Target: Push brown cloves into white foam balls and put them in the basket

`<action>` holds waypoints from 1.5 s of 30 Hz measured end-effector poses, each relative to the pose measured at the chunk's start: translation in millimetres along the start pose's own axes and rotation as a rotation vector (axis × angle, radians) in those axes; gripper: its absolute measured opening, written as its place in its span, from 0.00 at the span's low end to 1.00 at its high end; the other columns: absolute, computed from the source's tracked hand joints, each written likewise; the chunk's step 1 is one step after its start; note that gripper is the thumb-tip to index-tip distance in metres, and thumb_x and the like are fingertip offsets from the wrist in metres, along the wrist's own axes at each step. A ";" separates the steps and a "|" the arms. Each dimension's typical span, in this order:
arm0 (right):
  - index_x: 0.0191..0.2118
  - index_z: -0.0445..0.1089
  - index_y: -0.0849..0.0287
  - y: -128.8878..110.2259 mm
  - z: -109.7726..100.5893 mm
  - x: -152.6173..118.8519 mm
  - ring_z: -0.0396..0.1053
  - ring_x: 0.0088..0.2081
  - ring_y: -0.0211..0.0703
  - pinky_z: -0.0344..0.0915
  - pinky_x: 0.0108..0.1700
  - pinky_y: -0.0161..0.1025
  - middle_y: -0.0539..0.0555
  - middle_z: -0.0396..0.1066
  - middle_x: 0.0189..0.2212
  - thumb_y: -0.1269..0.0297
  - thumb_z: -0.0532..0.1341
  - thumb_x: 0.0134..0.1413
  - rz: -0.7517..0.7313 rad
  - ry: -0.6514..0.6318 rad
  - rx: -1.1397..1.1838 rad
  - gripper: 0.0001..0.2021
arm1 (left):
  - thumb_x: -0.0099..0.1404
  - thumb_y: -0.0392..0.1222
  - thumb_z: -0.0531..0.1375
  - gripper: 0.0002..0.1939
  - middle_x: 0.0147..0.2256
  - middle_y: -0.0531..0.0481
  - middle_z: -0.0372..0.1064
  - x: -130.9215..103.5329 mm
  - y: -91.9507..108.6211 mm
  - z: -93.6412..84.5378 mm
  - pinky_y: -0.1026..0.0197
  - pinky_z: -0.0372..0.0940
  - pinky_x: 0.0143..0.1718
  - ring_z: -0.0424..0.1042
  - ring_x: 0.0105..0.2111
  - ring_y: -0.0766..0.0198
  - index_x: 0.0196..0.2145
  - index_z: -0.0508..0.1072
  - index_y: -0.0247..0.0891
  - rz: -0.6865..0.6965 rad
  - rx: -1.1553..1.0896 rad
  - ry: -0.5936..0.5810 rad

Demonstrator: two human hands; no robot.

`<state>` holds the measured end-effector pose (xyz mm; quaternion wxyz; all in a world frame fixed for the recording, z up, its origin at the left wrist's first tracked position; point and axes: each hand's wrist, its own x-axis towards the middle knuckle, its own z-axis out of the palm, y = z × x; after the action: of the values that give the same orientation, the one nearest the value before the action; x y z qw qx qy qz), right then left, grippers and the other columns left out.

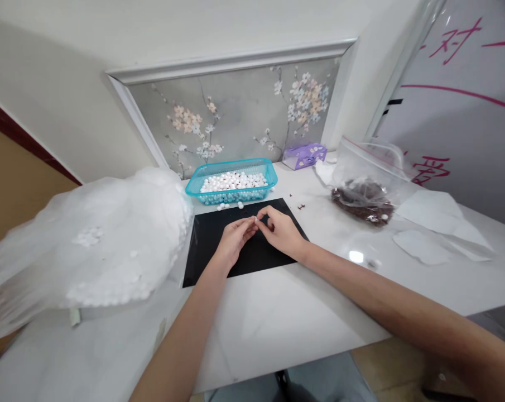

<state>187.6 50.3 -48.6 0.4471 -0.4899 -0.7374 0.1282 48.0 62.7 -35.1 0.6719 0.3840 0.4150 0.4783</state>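
Observation:
My left hand [235, 239] and my right hand [279, 230] meet fingertip to fingertip above a black mat [206, 245] on the white table. Between the pinched fingertips of both hands is a small white piece [255, 219], mostly hidden by the fingers. Just behind the mat a blue basket [231, 196] holds many small white balls [234, 181]. A few loose white balls [240, 205] lie between basket and mat. Small brown pieces [301, 207] rest on the table right of the mat.
A large clear bag of white balls [126, 240] covers the table's left side. On the right are a zip bag with brown pieces [363, 201], white sheets [422, 247] and, against the wall, a purple packet [304, 156]. The table's front edge [294, 365] is near.

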 end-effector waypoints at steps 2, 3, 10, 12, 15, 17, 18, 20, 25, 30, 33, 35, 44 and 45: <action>0.37 0.62 0.59 -4.7 -2.4 3.8 0.62 0.23 0.34 0.57 0.26 0.32 0.49 0.67 0.28 0.67 0.53 0.55 -0.021 -0.027 -0.036 0.04 | 0.48 0.38 0.67 0.07 0.28 0.48 0.74 0.5 0.8 0.0 0.66 0.63 0.40 0.71 0.30 0.70 0.27 0.78 0.34 -0.008 0.012 -0.007; 0.38 0.62 0.59 -9.4 -7.3 5.6 0.64 0.25 0.35 0.58 0.27 0.33 0.51 0.69 0.31 0.68 0.53 0.55 -0.042 -0.042 -0.073 0.05 | 0.49 0.38 0.67 0.07 0.28 0.49 0.74 0.7 1.5 0.1 0.67 0.64 0.39 0.71 0.30 0.70 0.27 0.78 0.34 -0.015 0.020 -0.019; 0.42 0.64 0.56 -48.0 -114.3 -51.2 0.67 0.33 0.41 0.62 0.32 0.36 0.56 0.66 0.43 0.55 0.55 0.54 0.177 0.302 -0.477 0.13 | 0.53 0.37 0.64 0.06 0.29 0.48 0.75 5.7 8.8 2.1 0.71 0.65 0.34 0.70 0.28 0.73 0.30 0.77 0.32 -0.035 0.006 -0.013; 0.41 0.65 0.56 -45.6 -142.1 -91.0 0.66 0.28 0.42 0.57 0.25 0.36 0.56 0.68 0.39 0.48 0.53 0.54 0.504 0.350 -0.728 0.18 | 0.55 0.36 0.63 0.06 0.30 0.48 0.75 8.3 9.5 3.3 0.71 0.66 0.33 0.71 0.28 0.73 0.31 0.77 0.32 -0.038 -0.007 -0.007; 0.42 0.63 0.56 -30.3 -159.9 -137.8 0.66 0.24 0.43 0.53 0.22 0.36 0.55 0.70 0.33 0.43 0.50 0.53 0.841 0.032 -0.785 0.22 | 0.56 0.36 0.62 0.06 0.30 0.46 0.75 9.5 9.3 4.3 0.71 0.66 0.33 0.71 0.29 0.73 0.31 0.76 0.31 -0.045 -0.024 -0.022; 0.39 0.62 0.55 -18.7 -158.1 -150.3 0.69 0.27 0.45 0.54 0.24 0.36 0.53 0.70 0.31 0.46 0.47 0.56 0.838 -0.144 -0.707 0.18 | 0.55 0.35 0.62 0.06 0.30 0.47 0.74 7.7 9.0 3.7 0.71 0.66 0.33 0.71 0.29 0.72 0.32 0.76 0.31 -0.043 -0.060 -0.022; 0.38 0.61 0.54 -14.1 -154.8 -151.2 0.69 0.29 0.46 0.55 0.25 0.36 0.53 0.71 0.31 0.50 0.45 0.58 0.815 -0.191 -0.688 0.16 | 0.55 0.35 0.62 0.05 0.30 0.47 0.74 6.2 8.8 3.0 0.71 0.66 0.33 0.71 0.29 0.72 0.32 0.76 0.31 -0.039 -0.080 -0.019; 0.34 0.60 0.55 -8.6 -146.3 -146.6 0.70 0.29 0.46 0.54 0.26 0.36 0.53 0.71 0.32 0.54 0.42 0.60 0.756 -0.248 -0.668 0.14 | 0.55 0.35 0.62 0.06 0.30 0.48 0.73 3.0 7.8 0.7 0.71 0.66 0.32 0.70 0.28 0.73 0.33 0.75 0.33 -0.028 -0.111 -0.001; 0.27 0.57 0.55 -4.7 -127.0 -126.5 0.67 0.26 0.43 0.53 0.25 0.35 0.51 0.69 0.26 0.52 0.47 0.58 0.497 -0.323 -0.512 0.14 | 0.56 0.37 0.61 0.13 0.29 0.53 0.70 -0.4 3.7 -4.5 0.69 0.64 0.35 0.68 0.28 0.74 0.41 0.74 0.40 0.018 -0.084 -0.038; 0.22 0.53 0.56 4.0 -90.4 -85.1 0.53 0.20 0.34 0.52 0.24 0.32 0.45 0.56 0.16 0.50 0.51 0.55 0.307 -0.249 -0.134 0.18 | 0.51 0.43 0.66 0.11 0.29 0.52 0.70 -2.6 1.3 -0.4 0.67 0.62 0.39 0.66 0.29 0.73 0.33 0.77 0.37 0.073 0.110 -0.061; 0.21 0.52 0.57 6.1 -58.2 -54.4 0.49 0.20 0.33 0.50 0.22 0.32 0.44 0.51 0.17 0.50 0.53 0.53 0.273 -0.160 0.131 0.18 | 0.45 0.42 0.69 0.13 0.29 0.50 0.71 -4.6 2.6 3.2 0.65 0.61 0.38 0.67 0.30 0.70 0.30 0.77 0.34 0.133 0.148 -0.009; 0.21 0.53 0.57 4.1 -42.8 -41.1 0.48 0.21 0.33 0.49 0.22 0.32 0.44 0.49 0.17 0.50 0.55 0.52 0.288 -0.120 0.237 0.18 | 0.43 0.42 0.70 0.14 0.30 0.49 0.73 -2.8 6.4 4.5 0.64 0.61 0.40 0.69 0.32 0.67 0.29 0.76 0.35 0.211 0.201 0.017; 0.21 0.56 0.58 5.3 -47.2 -39.3 0.47 0.22 0.34 0.48 0.23 0.32 0.45 0.48 0.19 0.46 0.58 0.47 0.481 -0.046 0.401 0.20 | 0.42 0.39 0.70 0.14 0.27 0.45 0.73 67.4 59.7 12.5 0.59 0.63 0.38 0.71 0.30 0.64 0.27 0.75 0.30 0.447 0.447 0.111; 0.21 0.56 0.58 5.3 -47.5 -39.4 0.47 0.22 0.34 0.48 0.23 0.32 0.45 0.48 0.19 0.46 0.58 0.47 0.489 -0.056 0.402 0.20 | 0.43 0.38 0.69 0.14 0.28 0.45 0.73 78.2 66.0 13.7 0.59 0.63 0.38 0.70 0.31 0.64 0.28 0.75 0.29 0.457 0.459 0.135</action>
<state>232.9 8.1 -46.0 0.4704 -0.5505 -0.5698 0.3886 54.8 152.6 15.3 0.4140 0.5760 0.4588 0.5351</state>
